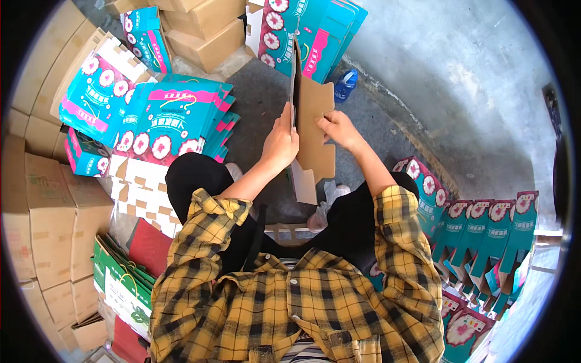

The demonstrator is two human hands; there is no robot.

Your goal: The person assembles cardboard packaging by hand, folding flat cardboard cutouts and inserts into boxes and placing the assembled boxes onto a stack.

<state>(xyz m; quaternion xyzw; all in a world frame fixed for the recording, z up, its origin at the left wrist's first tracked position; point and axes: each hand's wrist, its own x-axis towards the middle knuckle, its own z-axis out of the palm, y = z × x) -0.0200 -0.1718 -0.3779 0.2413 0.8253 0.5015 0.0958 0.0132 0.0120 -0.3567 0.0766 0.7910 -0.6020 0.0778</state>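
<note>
Upright between my knees stands a partly unfolded cardboard gift box (317,124), its plain brown inner side facing right. My left hand (282,143) holds its left panel, fingers stretched up along the outer face and thumb by the edge. My right hand (340,129) is closed, with curled fingers gripping the notched right edge of the brown panel. A pale flap (304,184) hangs at the bottom of the box. The fingertips of my right hand are partly hidden.
Flat teal-and-pink cartons (172,118) lie stacked at the left, with more flat cartons (315,36) beyond the box. A blue bottle (345,85) stands by the wall. Finished-looking teal boxes (484,233) line the right. Brown boxes (42,206) and green bags (124,278) are at far left.
</note>
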